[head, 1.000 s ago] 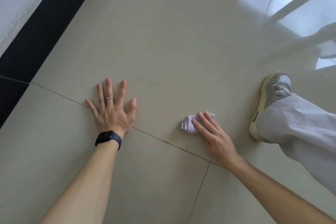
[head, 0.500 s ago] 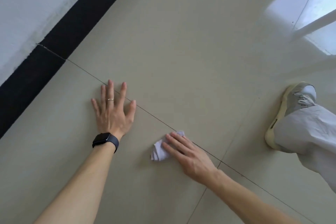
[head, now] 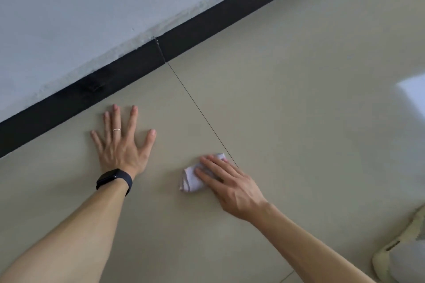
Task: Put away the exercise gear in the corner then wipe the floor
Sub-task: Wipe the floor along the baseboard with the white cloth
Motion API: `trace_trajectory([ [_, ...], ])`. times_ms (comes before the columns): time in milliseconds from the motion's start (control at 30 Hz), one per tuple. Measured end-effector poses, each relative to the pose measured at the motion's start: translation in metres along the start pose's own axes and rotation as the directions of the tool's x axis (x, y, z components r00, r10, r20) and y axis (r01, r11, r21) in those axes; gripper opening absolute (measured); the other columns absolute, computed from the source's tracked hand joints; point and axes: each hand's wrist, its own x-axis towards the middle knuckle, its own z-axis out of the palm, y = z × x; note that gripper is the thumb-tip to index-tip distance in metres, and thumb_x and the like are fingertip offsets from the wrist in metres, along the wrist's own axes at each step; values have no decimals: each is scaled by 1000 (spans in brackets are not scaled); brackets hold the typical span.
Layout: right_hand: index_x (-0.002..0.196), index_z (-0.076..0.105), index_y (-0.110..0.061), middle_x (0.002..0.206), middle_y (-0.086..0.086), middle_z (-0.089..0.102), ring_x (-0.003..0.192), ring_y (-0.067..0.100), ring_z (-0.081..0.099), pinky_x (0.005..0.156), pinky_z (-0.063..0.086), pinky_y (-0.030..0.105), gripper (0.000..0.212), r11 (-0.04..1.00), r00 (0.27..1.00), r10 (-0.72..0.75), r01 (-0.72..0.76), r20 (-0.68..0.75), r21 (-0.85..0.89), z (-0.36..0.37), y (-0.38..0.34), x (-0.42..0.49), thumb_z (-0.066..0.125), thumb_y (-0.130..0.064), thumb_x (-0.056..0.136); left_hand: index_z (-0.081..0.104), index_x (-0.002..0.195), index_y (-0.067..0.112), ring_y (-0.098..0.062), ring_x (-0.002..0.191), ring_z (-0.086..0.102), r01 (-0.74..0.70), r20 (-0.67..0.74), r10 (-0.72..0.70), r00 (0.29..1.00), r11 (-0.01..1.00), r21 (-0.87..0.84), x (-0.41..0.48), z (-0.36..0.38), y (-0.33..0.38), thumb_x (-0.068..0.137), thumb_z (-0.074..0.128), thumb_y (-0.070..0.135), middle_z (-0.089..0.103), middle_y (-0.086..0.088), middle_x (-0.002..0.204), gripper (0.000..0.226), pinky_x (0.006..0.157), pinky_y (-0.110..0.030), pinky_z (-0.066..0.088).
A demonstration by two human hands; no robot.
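Note:
A small crumpled white cloth (head: 192, 178) lies on the beige tiled floor (head: 299, 122). My right hand (head: 230, 185) presses flat on top of the cloth, fingers stretched over it, covering its right part. My left hand (head: 122, 145) is spread flat on the floor to the left of the cloth, palm down, holding nothing; it wears a ring and a dark watch at the wrist. No exercise gear is in view.
A black skirting board (head: 138, 64) runs diagonally along the foot of a white wall (head: 92, 7), close above my left hand. A thin tile joint (head: 197, 108) runs from the skirting down to the cloth. My shoe (head: 400, 253) shows at the bottom right.
The view has swung toward the wall. My right hand has slid the cloth to the left, closer to my left hand, across the tile joint. My left hand stays planted, fingers spread wider.

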Motion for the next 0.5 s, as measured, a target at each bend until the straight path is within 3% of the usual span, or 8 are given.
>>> trace_trajectory([
  [100,144,51,-15,155,9,42,145,26,36,113,38,44,47,945,932,324,-328,-161,0,-28,73,35,52,-8,98,12,155,44,-21,153,3,-1,-35,1,999,1000,-4,1,1,-1,87,25,73,1,3,167,75,118,-61,5],
  [167,149,43,-18,160,8,32,149,25,24,120,25,42,46,735,687,669,-667,-284,118,-52,113,67,39,-16,104,14,155,44,-21,153,4,3,-37,-3,999,1000,-1,2,0,-1,87,26,71,1,4,167,74,118,-61,8],
  [233,154,32,-22,164,6,20,153,22,10,124,9,36,49,498,430,857,-831,-284,247,-54,120,91,32,-19,106,15,155,43,-21,153,5,-12,-43,12,999,1000,18,2,0,1,88,28,70,0,5,167,74,118,-62,10],
  [267,155,32,-20,164,8,20,153,24,10,124,8,38,49,493,426,859,-838,-285,235,-47,109,102,32,-17,105,16,155,43,-22,153,5,-10,-43,11,999,1000,21,2,0,1,88,28,69,0,5,167,73,118,-62,10],
  [300,153,36,-16,162,12,24,152,28,14,123,12,44,50,587,520,798,-785,-305,197,-35,91,107,35,-12,104,16,155,43,-22,153,6,-8,-41,9,999,1000,22,2,-1,1,88,28,69,0,5,167,73,118,-62,10],
  [333,150,40,-11,160,16,29,150,31,20,122,18,48,50,739,686,665,-660,-294,132,-22,69,107,40,-6,100,17,155,43,-22,153,6,-3,-39,4,999,1000,22,3,-2,1,87,29,69,1,5,167,73,118,-61,9],
  [400,149,43,-12,159,14,33,150,29,22,121,22,47,57,963,959,266,-268,-103,-6,-5,31,98,47,1,94,18,155,43,-22,153,7,6,-35,-6,999,1000,21,3,-3,2,87,29,69,2,5,167,74,118,-61,10],
  [500,151,41,-18,160,5,32,151,21,23,122,24,42,61,996,995,-63,67,75,-55,-24,59,115,51,-1,93,18,154,44,-22,153,8,5,-25,-5,1000,1000,26,3,-4,1,86,29,69,1,5,167,74,119,-61,9],
])
